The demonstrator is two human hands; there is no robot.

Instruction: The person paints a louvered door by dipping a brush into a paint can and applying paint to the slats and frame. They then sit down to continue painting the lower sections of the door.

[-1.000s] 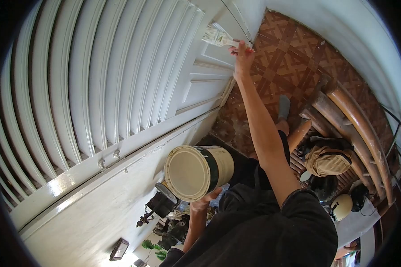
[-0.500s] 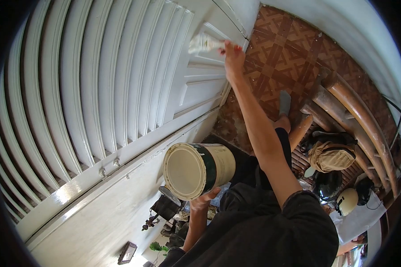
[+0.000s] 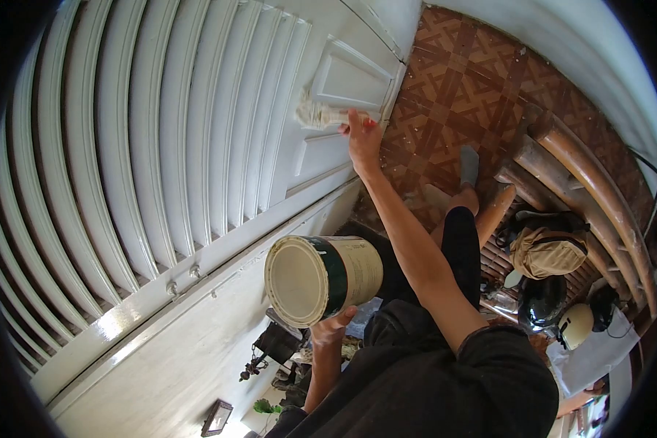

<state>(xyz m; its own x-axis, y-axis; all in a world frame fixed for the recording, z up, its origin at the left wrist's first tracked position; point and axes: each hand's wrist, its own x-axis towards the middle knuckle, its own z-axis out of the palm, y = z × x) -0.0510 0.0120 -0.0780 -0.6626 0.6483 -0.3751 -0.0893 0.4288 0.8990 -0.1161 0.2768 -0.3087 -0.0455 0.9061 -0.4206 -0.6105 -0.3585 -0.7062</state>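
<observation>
A paintbrush with pale, paint-covered bristles is gripped in my right hand, its fingers closed round the handle. The bristles lie over the panelled part of a white louvred door, close to the moulding between two panels. My left hand holds a paint can from below, thumb on its side. This can is cream with a dark green band, and its round pale end faces the camera side. Wide white slats fill the left of the view.
A brown patterned tile floor lies beyond the door. To the right stands a wooden bench with a tan bag, a black helmet and a cream helmet. A dark lantern hangs near the white wall.
My right hand has moved the paintbrush down the door panels in the view, towards the can. My left hand still holds the can in nearly the same place.
</observation>
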